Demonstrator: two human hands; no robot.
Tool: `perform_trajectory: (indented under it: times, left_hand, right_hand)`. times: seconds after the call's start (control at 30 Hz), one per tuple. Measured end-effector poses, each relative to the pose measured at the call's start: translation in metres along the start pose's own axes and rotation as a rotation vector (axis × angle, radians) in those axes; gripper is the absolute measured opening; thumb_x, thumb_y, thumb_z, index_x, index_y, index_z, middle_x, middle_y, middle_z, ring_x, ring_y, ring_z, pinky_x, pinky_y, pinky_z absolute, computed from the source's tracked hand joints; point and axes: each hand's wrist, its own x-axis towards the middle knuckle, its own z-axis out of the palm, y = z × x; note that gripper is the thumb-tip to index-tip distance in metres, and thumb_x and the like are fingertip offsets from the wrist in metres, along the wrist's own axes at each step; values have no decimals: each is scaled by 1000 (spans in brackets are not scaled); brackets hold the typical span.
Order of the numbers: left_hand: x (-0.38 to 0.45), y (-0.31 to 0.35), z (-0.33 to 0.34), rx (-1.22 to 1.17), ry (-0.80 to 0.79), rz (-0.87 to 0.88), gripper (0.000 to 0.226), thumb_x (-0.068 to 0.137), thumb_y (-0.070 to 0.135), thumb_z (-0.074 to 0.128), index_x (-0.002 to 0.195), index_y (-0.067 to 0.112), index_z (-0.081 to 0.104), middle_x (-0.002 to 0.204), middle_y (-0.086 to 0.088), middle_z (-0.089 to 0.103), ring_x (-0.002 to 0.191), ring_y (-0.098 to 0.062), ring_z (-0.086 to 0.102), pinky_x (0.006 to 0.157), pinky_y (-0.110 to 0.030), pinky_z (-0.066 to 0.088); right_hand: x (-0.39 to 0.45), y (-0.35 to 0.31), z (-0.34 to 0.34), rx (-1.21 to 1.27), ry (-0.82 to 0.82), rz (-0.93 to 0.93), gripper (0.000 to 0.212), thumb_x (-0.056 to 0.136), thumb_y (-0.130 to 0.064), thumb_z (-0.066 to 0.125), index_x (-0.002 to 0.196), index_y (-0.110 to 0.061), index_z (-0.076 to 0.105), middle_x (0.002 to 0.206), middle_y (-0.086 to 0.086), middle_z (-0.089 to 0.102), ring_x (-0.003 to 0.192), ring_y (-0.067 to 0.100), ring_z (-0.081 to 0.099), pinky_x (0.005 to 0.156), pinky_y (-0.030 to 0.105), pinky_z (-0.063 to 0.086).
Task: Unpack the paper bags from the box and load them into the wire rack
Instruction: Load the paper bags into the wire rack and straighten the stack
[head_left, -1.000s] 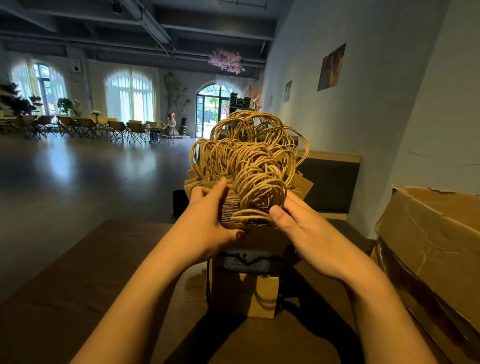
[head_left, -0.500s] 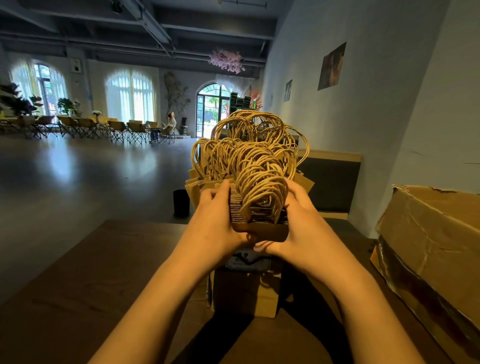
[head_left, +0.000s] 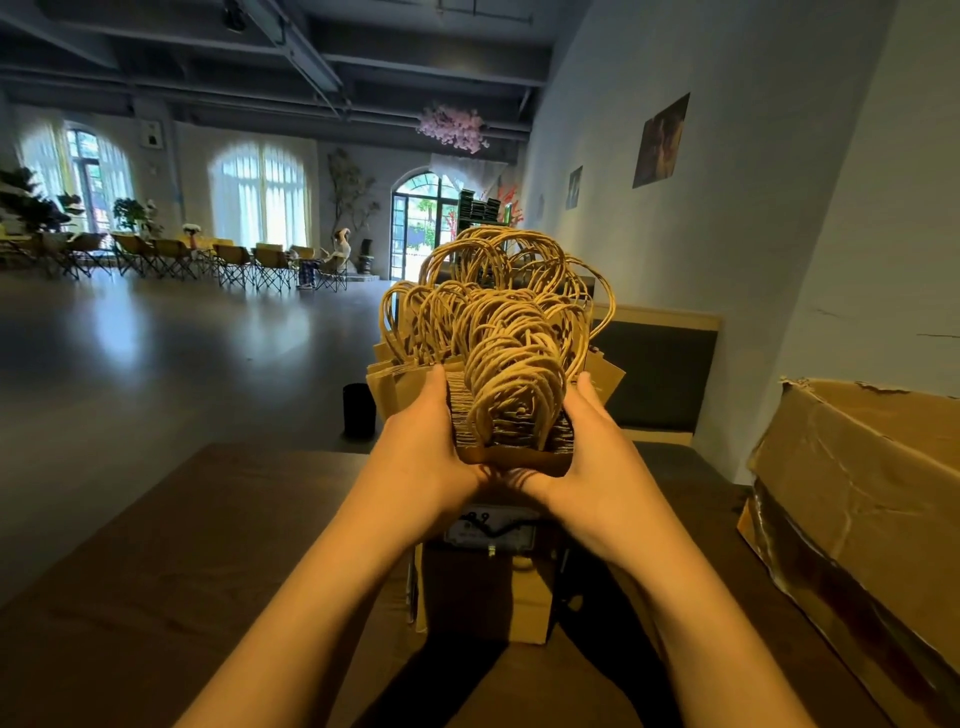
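A thick stack of folded brown paper bags (head_left: 511, 434) with looped twine handles (head_left: 498, 322) stands upright in the wire rack (head_left: 413, 587) on the table, straight ahead. My left hand (head_left: 423, 447) grips the near bundle from its left side, fingers curled over the bag tops. My right hand (head_left: 592, 457) grips the same bundle from the right, thumb under its front edge. The rack's black wires are mostly hidden by the bags; a small label (head_left: 491, 530) hangs on its front. The torn cardboard box (head_left: 862, 493) sits at the right.
The dark wooden table (head_left: 156, 597) spreads to the left and toward me. A black cylinder (head_left: 358, 410) stands on the floor beyond the table's far edge. A dark bench (head_left: 660, 374) lines the right wall. Folding chairs (head_left: 218, 260) stand far back in the hall.
Both hands closed in on the near bundle of bags, from resting at its sides to gripping it, and the bundle sits squeezed tighter and a little higher between them.
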Motion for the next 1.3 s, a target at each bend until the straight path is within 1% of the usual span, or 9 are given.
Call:
perform_trajectory:
  times: [0.2,0.43,0.53,0.73,0.8,0.87,0.97,1.13,1.3]
  left_hand:
    - [2,-1,-6,70,-40,-63,74,66,45,91,128,26,54,116,7,68,108,-14,64,91,-33,55]
    - [-2,-1,0,52,-3,-83,58,77,28,86,127,23,57,112,4,68,102,-14,65,86,-30,55]
    - [-2,-1,-3,48,-41,-68,62,75,33,88,127,24,55,113,5,67,104,-14,65,89,-32,56]
    - [-1,-5,-23,-10,-119,-48,102,59,42,91,144,29,37,136,13,43,128,-7,45,113,-35,41]
    - [-1,-7,-27,1,-112,-69,104,64,36,92,148,28,32,127,15,33,122,-3,40,110,-26,37]
    - [-2,-6,-27,-48,-137,-68,98,68,25,92,148,23,36,107,24,41,99,14,47,89,-3,40]
    - [-1,-2,-23,-63,-154,-53,88,73,13,88,146,20,41,93,34,38,76,24,44,66,8,34]
    - [-1,-5,-22,-5,-157,-82,95,74,28,88,152,25,33,141,4,40,134,-17,44,108,-26,37]
    - [-2,-5,-22,3,-163,-94,100,73,35,88,154,27,29,142,1,33,135,-19,41,113,-30,35]
  right_hand:
    - [0,2,-7,120,3,59,138,59,-48,93,159,-37,-1,161,-9,35,145,16,38,115,48,41]
    - [-2,3,10,26,70,63,108,76,-36,85,159,-30,16,163,-7,32,148,17,34,116,46,40]
    - [-3,-2,-1,73,-7,42,116,67,-53,85,159,-31,17,161,-9,34,147,14,35,117,45,40]
    - [-10,-9,-37,356,-157,69,77,65,-45,86,119,-59,32,116,-37,48,98,-28,51,78,-3,43]
    - [-9,-7,-31,321,-165,49,101,51,-67,85,132,-64,26,136,-28,46,119,-17,48,92,4,43]
    - [-5,-2,-20,303,-161,60,146,37,-82,83,157,-46,7,160,-14,30,143,5,35,117,33,37]
    - [-1,2,-15,327,-140,82,157,31,-84,84,155,-49,-6,167,-9,16,154,16,19,124,50,25]
    - [-1,8,-18,338,-140,91,147,44,-63,88,156,-45,-6,152,-21,34,133,-3,39,116,28,31]
    - [-1,7,-12,292,-74,114,147,42,-72,85,156,-47,-5,162,-10,21,145,15,32,118,42,34]
